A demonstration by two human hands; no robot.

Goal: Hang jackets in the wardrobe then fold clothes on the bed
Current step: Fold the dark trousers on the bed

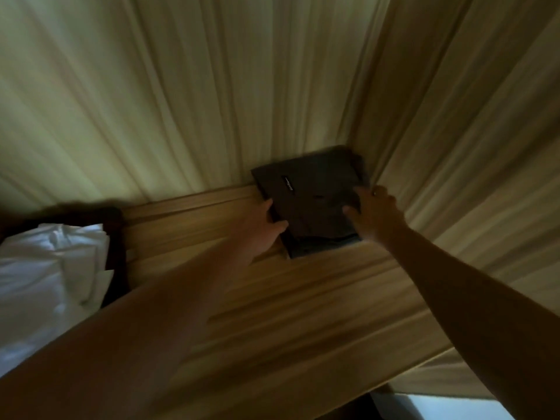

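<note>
A dark folded garment (312, 195) with a small white label lies flat on a wooden shelf (272, 298), pushed into the far right corner of the wardrobe. My left hand (262, 228) grips its left edge, thumb on top and fingers along the side. My right hand (374, 213) lies on its right side with fingers spread over the top. The frame is blurred by motion, so finer detail of the grip is unclear.
Pale wooden wardrobe walls (181, 101) rise behind and to the right (469, 147) of the shelf. White bedding (51, 274) shows at the left, beyond a dark edge. A pale patch (439, 407) shows below the shelf at bottom right.
</note>
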